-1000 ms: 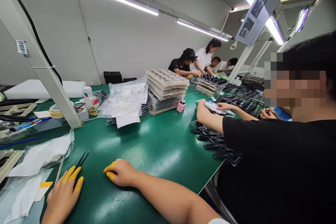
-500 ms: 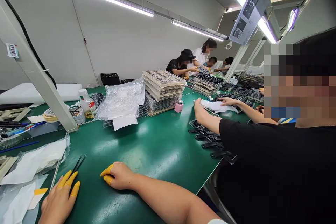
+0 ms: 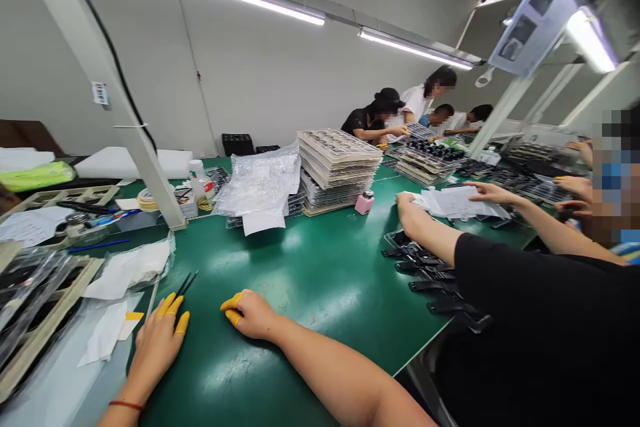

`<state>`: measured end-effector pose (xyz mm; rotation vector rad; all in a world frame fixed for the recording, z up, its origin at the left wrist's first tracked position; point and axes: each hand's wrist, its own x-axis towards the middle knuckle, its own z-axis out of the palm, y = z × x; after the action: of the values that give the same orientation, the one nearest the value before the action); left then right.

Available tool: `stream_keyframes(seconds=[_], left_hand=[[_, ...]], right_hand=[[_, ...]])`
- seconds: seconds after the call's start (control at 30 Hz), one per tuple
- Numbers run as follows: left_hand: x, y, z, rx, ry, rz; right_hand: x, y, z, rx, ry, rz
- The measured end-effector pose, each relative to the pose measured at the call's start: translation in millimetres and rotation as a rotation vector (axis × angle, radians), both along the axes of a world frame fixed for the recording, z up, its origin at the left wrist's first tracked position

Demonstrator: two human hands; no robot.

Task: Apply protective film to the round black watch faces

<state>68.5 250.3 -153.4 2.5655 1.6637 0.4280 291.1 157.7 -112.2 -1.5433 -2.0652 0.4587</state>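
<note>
My left hand lies low on the green table with yellow finger cots on several fingertips. Dark tweezers stick out from under its fingers, their tips slightly apart. My right hand rests on the table to the right, its fingers curled in and yellow cots on the thumb and a finger. Nothing shows in its grip. Beside my left hand lie a white paper slip with a yellow tab and a plastic bag of white sheets.
A tall stack of trays, a bubble-wrap packet and a pink pump bottle stand ahead. On the right, a co-worker in a black sleeve handles papers above black strap-like parts. A slanted post rises at left.
The view has swung left, so everything appears shifted right and more trays show at left. Both my hands keep their places on the table. The co-worker's papers are tilted more into view.
</note>
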Motion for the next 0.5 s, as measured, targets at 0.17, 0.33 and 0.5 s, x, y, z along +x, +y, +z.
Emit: stream_keyframes(seconds=[0.17,0.33,0.5], left_hand=[[9,-18,11.8,0.055,-0.054,0.047],[10,-27,16.5,0.046,-0.082,0.042],[11,-26,21.5,0.01,-0.074,0.03]], right_hand=[[0,-7,0.9,-0.012,0.107,-0.046],[-71,9,1.9,-0.043,0.161,0.019],[-121,23,4.9,-0.05,0.151,0.106]])
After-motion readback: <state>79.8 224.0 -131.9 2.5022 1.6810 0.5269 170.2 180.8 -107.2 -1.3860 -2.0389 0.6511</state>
